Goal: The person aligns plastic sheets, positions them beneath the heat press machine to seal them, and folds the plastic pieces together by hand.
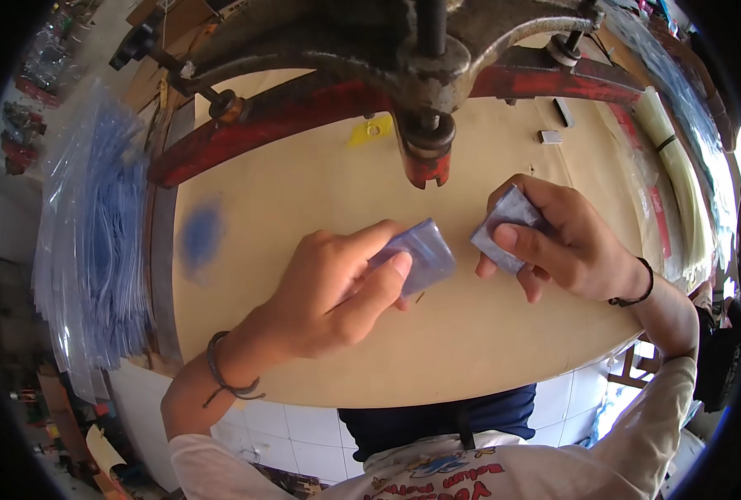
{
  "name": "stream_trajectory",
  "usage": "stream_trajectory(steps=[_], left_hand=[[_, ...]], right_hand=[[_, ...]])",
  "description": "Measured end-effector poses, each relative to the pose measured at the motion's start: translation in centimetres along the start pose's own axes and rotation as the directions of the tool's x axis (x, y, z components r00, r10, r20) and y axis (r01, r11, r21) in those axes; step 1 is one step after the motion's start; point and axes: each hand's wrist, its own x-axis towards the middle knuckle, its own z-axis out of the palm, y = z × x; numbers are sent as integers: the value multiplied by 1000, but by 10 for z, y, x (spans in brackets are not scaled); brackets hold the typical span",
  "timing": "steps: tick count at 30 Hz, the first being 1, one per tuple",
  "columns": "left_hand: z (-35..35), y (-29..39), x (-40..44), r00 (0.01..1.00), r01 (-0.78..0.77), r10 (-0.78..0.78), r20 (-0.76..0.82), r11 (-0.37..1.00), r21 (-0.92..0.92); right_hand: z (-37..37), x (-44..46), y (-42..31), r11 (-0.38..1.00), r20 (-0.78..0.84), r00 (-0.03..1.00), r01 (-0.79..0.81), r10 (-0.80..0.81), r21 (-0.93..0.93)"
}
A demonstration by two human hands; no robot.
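Note:
My left hand (335, 292) is closed on a bluish see-through plastic piece (429, 257), with the thumb pressed flat on its near face. To the right, my right hand (572, 246) pinches a smaller grey-blue, shiny flat piece (489, 236) between thumb and fingers. Both pieces are held above the tan work surface (262, 350), a short gap apart, with corners pointing up. What they are exactly I cannot make out. Above and between them hangs a red notched press head (425, 171), touching neither hand.
A red-edged metal press frame (304, 108) spans the back of the table. Clear bluish plastic strips (104, 233) are stacked at the left, and a pale bundle (675, 167) lies at the right. Small metal blocks (550, 137) and a yellow scrap (370, 130) sit near the back.

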Motion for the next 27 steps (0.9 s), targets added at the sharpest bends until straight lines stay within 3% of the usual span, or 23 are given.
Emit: stream_trajectory(steps=[4, 5, 14, 20, 23, 27], left_hand=[[7, 9, 6, 1000, 12, -12, 1, 995, -97], [5, 20, 4, 991, 133, -126, 48, 970, -204], [-5, 22, 5, 953, 279, -240, 183, 932, -230], [0, 22, 6, 977, 202, -169, 133, 930, -307], [-1, 22, 3, 974, 200, -166, 151, 947, -251], [0, 10, 3, 977, 64, -16, 214, 974, -218]], right_hand=[[7, -3, -1, 993, 54, 997, -63, 58, 95], [7, -4, -2, 993, 68, 996, -61, 54, 100], [6, -3, 2, 995, 120, 993, -30, 19, 91], [4, -2, 3, 997, 150, 989, -13, 1, 80], [0, -1, 4, 994, 169, 986, -5, -13, 105], [-4, -1, 7, 992, 181, 983, 16, -39, 129]])
